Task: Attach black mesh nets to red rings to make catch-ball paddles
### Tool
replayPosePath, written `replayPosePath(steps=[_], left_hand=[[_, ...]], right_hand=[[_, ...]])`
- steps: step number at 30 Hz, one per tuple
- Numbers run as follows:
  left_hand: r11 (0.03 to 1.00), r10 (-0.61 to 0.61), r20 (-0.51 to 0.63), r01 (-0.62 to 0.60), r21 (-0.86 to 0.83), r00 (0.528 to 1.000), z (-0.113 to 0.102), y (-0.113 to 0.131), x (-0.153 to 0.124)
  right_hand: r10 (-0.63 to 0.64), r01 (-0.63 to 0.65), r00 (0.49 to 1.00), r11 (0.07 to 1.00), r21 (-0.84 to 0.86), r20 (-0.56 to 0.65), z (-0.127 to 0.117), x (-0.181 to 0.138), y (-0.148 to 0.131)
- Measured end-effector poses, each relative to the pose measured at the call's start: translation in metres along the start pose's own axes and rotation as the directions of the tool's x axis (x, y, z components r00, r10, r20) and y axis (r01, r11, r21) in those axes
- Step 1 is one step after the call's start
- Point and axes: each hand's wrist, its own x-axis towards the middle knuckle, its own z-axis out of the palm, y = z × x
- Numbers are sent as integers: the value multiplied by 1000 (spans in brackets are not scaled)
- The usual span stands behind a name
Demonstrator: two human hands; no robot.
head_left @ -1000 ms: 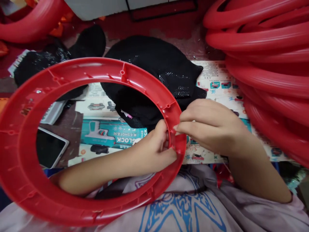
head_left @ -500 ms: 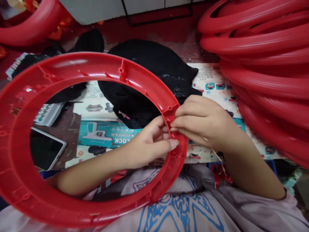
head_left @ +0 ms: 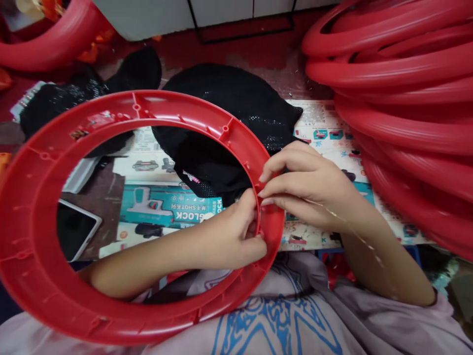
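Observation:
A large red plastic ring, its hollow ribbed side toward me, is tilted over my lap. My left hand reaches through the opening and is closed on the ring's right side, thumb over the inner rim and the other fingers partly hidden behind it. At that same stretch, my right hand has its fingertips bunched at the ring's channel. From its fingers a thin gold-coloured wire trails back across the wrist; its front end is hidden. A small brown patch shows in the channel at upper left.
A tall pile of red rings stands at right, and another red ring lies at upper left. Black cloth rests on the printed cardboard. A phone-like device shows through the opening. White panels stand behind.
The ring has turned clockwise, carrying the brown patch up and right. My left hand has moved slightly down along the rim. The wire now lies across my right wrist instead of hanging below it.

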Motion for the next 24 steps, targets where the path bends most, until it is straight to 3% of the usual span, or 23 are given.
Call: replayPosePath(steps=[4, 7, 13, 17, 21, 24], left_hand=[[968, -19, 32, 27, -251, 999, 4, 6, 0], [923, -28, 42, 42, -383, 999, 6, 10, -1], [908, -55, 64, 76, -411, 996, 4, 9, -2], [883, 24, 63, 8, -468, 998, 1, 8, -2], [810, 94, 52, -46, -585, 994, -2, 10, -1], [755, 65, -23, -64, -653, 998, -1, 10, 3]], right_hand=[[43, -44, 999, 999, -28, -18, 1, -1, 0], [103, -103, 995, 993, 58, 13, 1, -2, -1], [169, -169, 985, 974, 150, 15, 0, -3, -1], [171, -172, 985, 971, 166, 19, -3, -3, -2], [167, -164, 986, 971, 174, -3, -4, -2, -2], [159, -153, 987, 974, 166, -23, -1, -2, -2]])
